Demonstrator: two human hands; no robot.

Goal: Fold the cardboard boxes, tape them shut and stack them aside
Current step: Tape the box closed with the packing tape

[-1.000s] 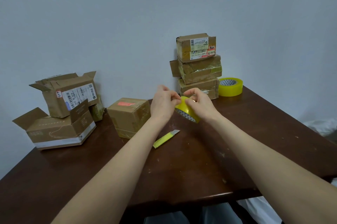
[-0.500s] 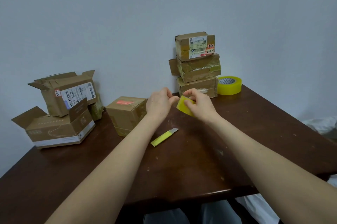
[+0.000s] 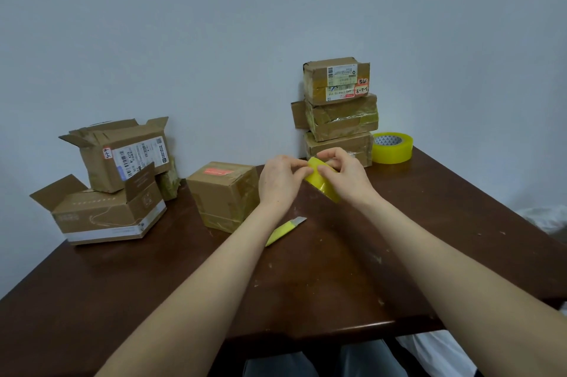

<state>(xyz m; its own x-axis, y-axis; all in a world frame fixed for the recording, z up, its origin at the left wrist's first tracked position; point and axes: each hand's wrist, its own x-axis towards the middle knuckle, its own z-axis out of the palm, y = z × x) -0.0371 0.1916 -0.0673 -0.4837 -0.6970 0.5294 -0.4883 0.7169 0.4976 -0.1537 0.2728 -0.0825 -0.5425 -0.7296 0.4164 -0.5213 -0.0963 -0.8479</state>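
Both hands hold a yellow tape roll (image 3: 322, 182) above the middle of the dark wooden table (image 3: 337, 278). My right hand (image 3: 346, 175) grips the roll from the right. My left hand (image 3: 280, 177) pinches at its upper edge with the fingertips. A closed cardboard box (image 3: 222, 194) with a red label stands just left of my left hand. Three taped boxes form a stack (image 3: 339, 109) against the wall behind my hands. Two boxes with open flaps (image 3: 107, 183) sit piled at the far left.
A second, larger yellow tape roll (image 3: 392, 148) lies flat to the right of the stack. A yellow utility knife (image 3: 285, 230) lies on the table below my left hand. White bags (image 3: 543, 218) show beyond the table's right edge.
The hands and the tape roll have shifted slightly between frames. My left fingertips left the roll briefly and now pinch its upper edge again.
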